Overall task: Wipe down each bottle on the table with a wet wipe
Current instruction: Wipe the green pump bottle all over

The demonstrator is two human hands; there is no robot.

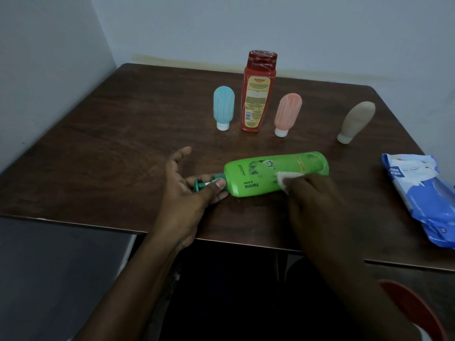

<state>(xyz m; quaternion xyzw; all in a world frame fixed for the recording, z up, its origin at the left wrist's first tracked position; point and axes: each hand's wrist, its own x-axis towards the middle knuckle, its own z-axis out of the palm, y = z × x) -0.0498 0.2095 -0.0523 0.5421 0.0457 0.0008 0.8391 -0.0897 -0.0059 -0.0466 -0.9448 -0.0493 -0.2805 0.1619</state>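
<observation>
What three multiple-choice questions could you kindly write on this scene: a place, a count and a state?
1. Where does the blue-and-white wet-wipe pack lie? A. on the right of the dark wooden table B. on the floor C. on a shelf
2. How many bottles stand upright? A. two B. four C. six
3. The green plastic pump bottle is: A. lying on its side B. standing upright C. held in the air
1A: it rests near the right edge.
2B: the pale blue squeeze bottle, tall red bottle, pink squeeze bottle and beige squeeze bottle stand.
3A: the left hand grips its pump while the right hand holds a white wet wipe against it.
</observation>
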